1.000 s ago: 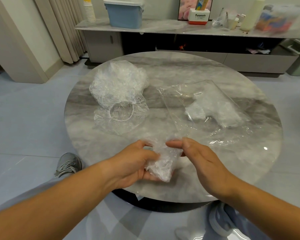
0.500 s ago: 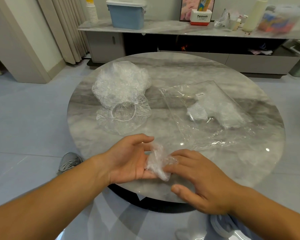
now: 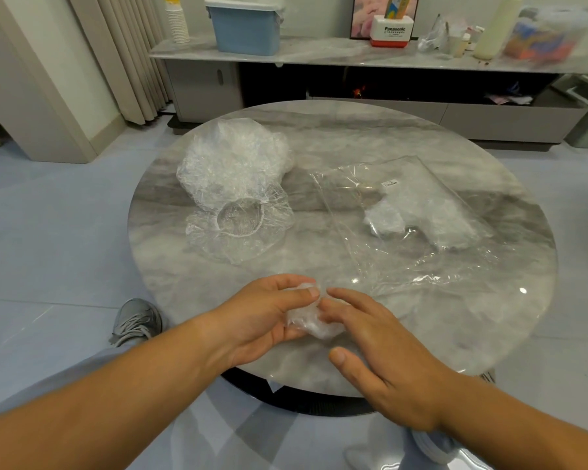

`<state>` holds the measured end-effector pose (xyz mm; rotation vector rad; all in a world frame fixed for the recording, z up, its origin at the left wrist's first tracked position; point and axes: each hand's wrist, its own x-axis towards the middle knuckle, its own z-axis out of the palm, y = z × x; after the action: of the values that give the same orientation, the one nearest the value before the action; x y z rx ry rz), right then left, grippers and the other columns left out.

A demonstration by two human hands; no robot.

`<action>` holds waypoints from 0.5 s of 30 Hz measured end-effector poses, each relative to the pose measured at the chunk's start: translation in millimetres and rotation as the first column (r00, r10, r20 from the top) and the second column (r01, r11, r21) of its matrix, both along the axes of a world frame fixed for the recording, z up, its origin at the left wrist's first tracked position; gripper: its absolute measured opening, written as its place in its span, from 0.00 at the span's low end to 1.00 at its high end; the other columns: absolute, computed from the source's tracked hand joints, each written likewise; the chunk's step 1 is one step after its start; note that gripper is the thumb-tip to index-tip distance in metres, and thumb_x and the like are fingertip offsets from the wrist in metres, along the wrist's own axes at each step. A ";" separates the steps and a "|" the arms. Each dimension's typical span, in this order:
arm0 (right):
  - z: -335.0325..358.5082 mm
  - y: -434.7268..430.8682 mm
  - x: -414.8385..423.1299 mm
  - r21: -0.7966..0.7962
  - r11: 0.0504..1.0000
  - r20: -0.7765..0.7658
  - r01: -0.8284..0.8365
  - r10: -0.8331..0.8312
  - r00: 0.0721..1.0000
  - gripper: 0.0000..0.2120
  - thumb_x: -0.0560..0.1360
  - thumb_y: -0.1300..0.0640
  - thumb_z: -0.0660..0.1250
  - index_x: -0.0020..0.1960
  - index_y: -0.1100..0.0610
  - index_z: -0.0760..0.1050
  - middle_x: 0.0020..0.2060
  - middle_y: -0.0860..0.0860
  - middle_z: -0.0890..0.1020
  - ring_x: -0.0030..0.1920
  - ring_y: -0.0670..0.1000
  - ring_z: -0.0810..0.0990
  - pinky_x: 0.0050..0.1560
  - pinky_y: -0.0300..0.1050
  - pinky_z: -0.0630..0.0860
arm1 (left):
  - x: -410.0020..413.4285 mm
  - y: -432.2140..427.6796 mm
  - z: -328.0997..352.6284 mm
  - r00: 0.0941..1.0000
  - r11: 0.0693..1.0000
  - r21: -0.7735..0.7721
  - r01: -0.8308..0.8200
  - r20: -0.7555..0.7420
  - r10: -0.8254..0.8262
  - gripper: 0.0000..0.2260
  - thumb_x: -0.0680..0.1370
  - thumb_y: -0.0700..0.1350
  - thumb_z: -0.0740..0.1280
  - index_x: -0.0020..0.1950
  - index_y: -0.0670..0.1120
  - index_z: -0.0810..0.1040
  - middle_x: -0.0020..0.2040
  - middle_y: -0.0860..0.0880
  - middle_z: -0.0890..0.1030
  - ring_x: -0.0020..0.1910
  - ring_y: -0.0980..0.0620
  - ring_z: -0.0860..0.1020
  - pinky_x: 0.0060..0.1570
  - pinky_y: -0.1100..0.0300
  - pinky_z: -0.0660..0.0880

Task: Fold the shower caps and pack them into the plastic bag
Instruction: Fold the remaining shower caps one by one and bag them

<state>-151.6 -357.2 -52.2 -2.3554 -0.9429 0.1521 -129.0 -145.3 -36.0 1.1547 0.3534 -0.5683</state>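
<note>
**While the cap is squeezed small, the bag waits**

With the left hand [image 3: 269,313] curled around a folded shower cap [image 3: 311,322] at six o'clock on the table [image 3: 370,137], the right hand [image 3: 374,337] lies open, fingertips pressing the bundle flat. Featherlight, crinkly, slippery film; likely to spring open, so pinch across the folds. Loose caps [image 3: 233,184] sit at ten o'clock, the plastic bag [image 3: 411,212] at two.
</note>
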 end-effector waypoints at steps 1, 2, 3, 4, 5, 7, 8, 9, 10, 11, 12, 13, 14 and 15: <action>-0.5 1.2 -0.8 0.021 1.000 0.005 0.006 -0.006 1.000 0.27 0.82 0.34 0.47 0.72 0.47 0.66 0.75 0.38 0.64 0.79 0.45 0.55 0.75 0.48 0.63 | 0.6 0.0 -0.7 1.000 1.000 -0.011 -0.022 0.003 0.022 0.16 0.78 0.36 0.70 0.65 0.38 0.76 0.54 0.40 0.84 0.52 0.44 0.84 0.57 0.49 0.81; -0.8 2.3 -1.9 0.040 0.999 0.008 0.015 -0.015 1.000 0.27 0.82 0.34 0.47 0.72 0.47 0.69 0.77 0.38 0.62 0.80 0.47 0.54 0.75 0.49 0.62 | 1.2 0.2 -1.1 0.999 0.999 -0.021 -0.038 0.007 0.038 0.16 0.77 0.35 0.70 0.65 0.38 0.76 0.55 0.39 0.84 0.53 0.43 0.84 0.55 0.51 0.82; -1.0 2.9 -2.8 0.053 0.998 0.005 0.028 -0.028 1.000 0.27 0.82 0.34 0.47 0.72 0.46 0.70 0.78 0.38 0.58 0.80 0.47 0.53 0.75 0.49 0.61 | 1.8 0.9 -1.6 0.999 0.998 -0.027 -0.048 0.010 0.048 0.16 0.77 0.35 0.70 0.64 0.37 0.77 0.57 0.38 0.84 0.54 0.43 0.84 0.54 0.52 0.82; -1.2 3.2 -4.0 0.061 0.997 -0.009 0.041 -0.040 0.999 0.27 0.81 0.33 0.48 0.72 0.44 0.70 0.79 0.38 0.54 0.80 0.46 0.51 0.75 0.47 0.59 | 2.3 1.2 -1.6 0.999 0.998 -0.032 -0.052 0.014 0.053 0.15 0.77 0.34 0.70 0.64 0.37 0.77 0.57 0.38 0.84 0.55 0.43 0.84 0.54 0.53 0.82; -1.6 3.2 -5.5 0.064 0.997 -0.033 0.050 -0.048 0.998 0.28 0.81 0.32 0.48 0.73 0.42 0.69 0.79 0.37 0.51 0.80 0.44 0.50 0.75 0.46 0.58 | 2.9 1.7 -1.8 0.998 0.998 -0.036 -0.053 0.018 0.054 0.15 0.77 0.34 0.70 0.63 0.37 0.77 0.57 0.38 0.84 0.55 0.43 0.84 0.55 0.54 0.82; -1.8 3.3 -8.4 0.073 0.994 -0.106 0.079 -0.071 0.992 0.27 0.79 0.31 0.52 0.73 0.39 0.69 0.78 0.36 0.50 0.79 0.42 0.50 0.74 0.42 0.59 | 3.4 1.5 -1.5 0.998 0.998 -0.034 -0.054 0.022 0.055 0.14 0.77 0.32 0.69 0.62 0.37 0.78 0.56 0.39 0.84 0.55 0.44 0.84 0.54 0.56 0.82; -1.1 3.4 -9.6 0.096 0.990 -0.155 0.108 -0.092 0.984 0.26 0.78 0.31 0.55 0.72 0.38 0.70 0.76 0.36 0.51 0.79 0.41 0.52 0.73 0.39 0.60 | 3.5 1.0 -1.6 0.998 0.998 -0.028 -0.054 0.020 0.054 0.14 0.77 0.32 0.69 0.62 0.37 0.79 0.56 0.39 0.84 0.54 0.44 0.84 0.53 0.57 0.82; 0.1 3.2 -10.3 0.140 0.979 -0.210 0.149 -0.117 0.971 0.24 0.77 0.33 0.57 0.71 0.37 0.71 0.74 0.35 0.54 0.78 0.41 0.55 0.72 0.36 0.62 | 3.8 0.1 -2.2 0.998 0.998 -0.020 -0.053 0.016 0.054 0.14 0.76 0.31 0.69 0.62 0.37 0.79 0.56 0.38 0.84 0.55 0.44 0.84 0.53 0.57 0.82; 2.6 3.3 -10.8 0.199 0.959 -0.261 0.199 -0.144 0.954 0.23 0.76 0.34 0.59 0.69 0.37 0.73 0.73 0.36 0.57 0.76 0.41 0.59 0.70 0.33 0.64 | 3.9 -1.4 -2.7 0.998 0.998 -0.014 -0.055 0.013 0.055 0.15 0.76 0.31 0.69 0.62 0.37 0.79 0.57 0.38 0.84 0.55 0.43 0.84 0.54 0.56 0.82; 4.3 3.2 -10.4 0.265 0.929 -0.305 0.259 -0.174 0.936 0.22 0.75 0.35 0.60 0.68 0.36 0.74 0.71 0.37 0.61 0.74 0.41 0.63 0.68 0.32 0.65 | 4.0 -3.0 -3.4 0.998 0.998 -0.012 -0.061 0.012 0.061 0.15 0.76 0.30 0.69 0.63 0.37 0.78 0.57 0.37 0.84 0.57 0.41 0.83 0.55 0.55 0.82; 6.5 3.6 -9.8 0.325 0.888 -0.354 0.324 -0.204 0.913 0.21 0.75 0.35 0.61 0.66 0.35 0.75 0.69 0.37 0.65 0.72 0.42 0.68 0.66 0.32 0.67 | 4.4 -4.7 -3.7 0.997 0.997 -0.008 -0.074 0.013 0.074 0.16 0.76 0.29 0.69 0.63 0.36 0.78 0.58 0.37 0.83 0.57 0.41 0.83 0.55 0.54 0.82; 8.6 4.3 -8.4 0.375 0.837 -0.418 0.400 -0.233 0.878 0.18 0.74 0.35 0.63 0.63 0.34 0.77 0.66 0.37 0.69 0.68 0.42 0.72 0.65 0.33 0.70 | 5.0 -6.2 -3.7 0.995 0.996 0.000 -0.094 0.015 0.094 0.16 0.75 0.29 0.69 0.63 0.37 0.78 0.57 0.37 0.84 0.57 0.40 0.83 0.54 0.54 0.82; 10.5 6.0 -6.4 0.405 0.778 -0.503 0.480 -0.249 0.827 0.15 0.75 0.35 0.65 0.60 0.36 0.79 0.63 0.38 0.74 0.66 0.42 0.75 0.64 0.36 0.72 | 5.6 -7.7 -3.0 0.993 0.993 0.013 -0.115 0.022 0.115 0.16 0.75 0.29 0.70 0.62 0.37 0.78 0.56 0.38 0.84 0.56 0.41 0.84 0.52 0.55 0.83; 12.4 7.3 -4.0 0.414 0.720 -0.609 0.557 -0.236 0.758 0.13 0.76 0.36 0.67 0.57 0.38 0.82 0.60 0.39 0.79 0.64 0.43 0.77 0.64 0.41 0.75 | 6.3 -9.8 -1.7 0.991 0.991 0.027 -0.133 0.034 0.133 0.16 0.75 0.29 0.70 0.62 0.38 0.78 0.55 0.39 0.85 0.53 0.43 0.85 0.50 0.56 0.83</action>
<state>-155.6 -349.9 -39.8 -1.7395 -0.1268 0.2632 -122.8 -155.1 -37.6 1.1576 0.4093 -0.4288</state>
